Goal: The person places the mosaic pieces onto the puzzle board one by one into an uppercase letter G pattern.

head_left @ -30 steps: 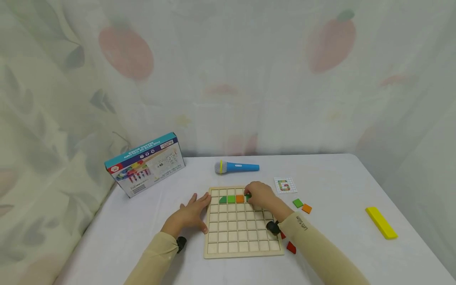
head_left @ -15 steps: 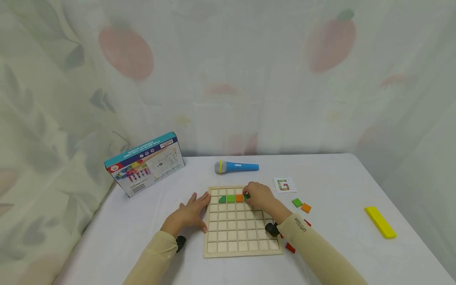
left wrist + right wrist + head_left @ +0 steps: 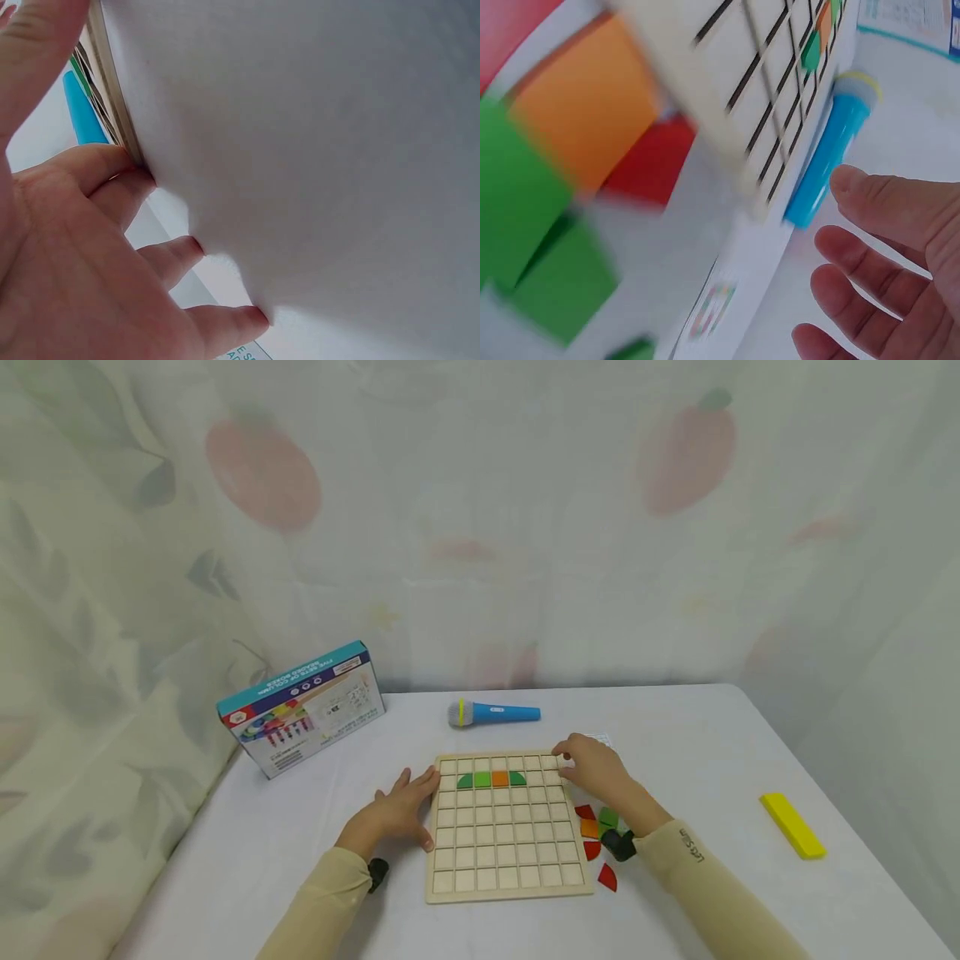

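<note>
A wooden grid board (image 3: 517,835) lies on the white table. Near its top, a row holds a dark green rounded tile (image 3: 466,782), a light green square tile (image 3: 482,779), an orange square tile (image 3: 500,779) and another dark green rounded tile (image 3: 517,778). Fingers spread, my left hand (image 3: 393,814) rests against the board's left edge. My right hand (image 3: 600,768) is over the top right corner; its fingers (image 3: 862,262) are loosely bent with nothing between them. Loose red tiles (image 3: 607,877), green tiles (image 3: 608,817) and an orange tile (image 3: 590,828) lie right of the board.
Behind the board lies a blue toy microphone (image 3: 502,713). A cardboard box (image 3: 307,718) stands at the back left. A yellow block (image 3: 792,826) sits far right. The right hand mostly hides a small pattern card (image 3: 602,739).
My right hand has let go of the second dark green tile, now in the row, and moved right. The left hand stays put. The card became mostly covered; more loose tiles show.
</note>
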`<state>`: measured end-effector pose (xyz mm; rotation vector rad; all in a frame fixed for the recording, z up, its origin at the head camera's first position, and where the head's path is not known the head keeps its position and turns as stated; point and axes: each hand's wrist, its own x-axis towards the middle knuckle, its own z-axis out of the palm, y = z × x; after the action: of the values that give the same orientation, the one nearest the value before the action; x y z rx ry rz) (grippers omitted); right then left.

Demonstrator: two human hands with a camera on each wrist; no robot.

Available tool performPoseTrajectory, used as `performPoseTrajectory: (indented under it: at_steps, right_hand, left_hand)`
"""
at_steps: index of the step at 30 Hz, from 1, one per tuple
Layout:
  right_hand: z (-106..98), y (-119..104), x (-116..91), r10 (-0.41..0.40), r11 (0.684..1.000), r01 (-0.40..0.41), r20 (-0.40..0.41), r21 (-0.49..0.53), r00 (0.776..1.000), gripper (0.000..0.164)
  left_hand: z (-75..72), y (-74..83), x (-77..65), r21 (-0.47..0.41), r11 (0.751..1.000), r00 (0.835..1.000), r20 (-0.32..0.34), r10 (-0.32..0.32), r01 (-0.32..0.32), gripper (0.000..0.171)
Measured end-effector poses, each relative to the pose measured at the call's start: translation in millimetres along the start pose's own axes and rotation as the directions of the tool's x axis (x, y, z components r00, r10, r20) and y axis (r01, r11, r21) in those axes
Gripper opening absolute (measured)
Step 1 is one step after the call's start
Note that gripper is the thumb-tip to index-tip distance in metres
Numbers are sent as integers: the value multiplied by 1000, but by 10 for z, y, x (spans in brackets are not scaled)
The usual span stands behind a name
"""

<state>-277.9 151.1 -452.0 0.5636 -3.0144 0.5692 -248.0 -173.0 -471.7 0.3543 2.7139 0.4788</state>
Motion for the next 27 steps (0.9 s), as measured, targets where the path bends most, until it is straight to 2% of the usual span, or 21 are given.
performPoseTrajectory:
  at_steps: [6,18,23,27]
  right_hand:
    - [-90,283,-169,50,999,-50,-24,-9,998,28]
    - [-176,655,-389,160,986,-162,61,34,985,29]
    - [-128,742,-438,173,981,-181,103,72,980,30]
    - [-64,791,-442,129,989,-135,112,53,985,29]
  left_hand:
    - [6,-12,4,1,1000,1000,-9,8,-8,114]
    - [3,7,-8,-16,1000,1000,-11,16,-17,115]
    - [-11,26,-22,-15,1000,1000,-7,12,-12,114]
    - [-23,39,-33,-13,1000,1000,-9,11,-11,113]
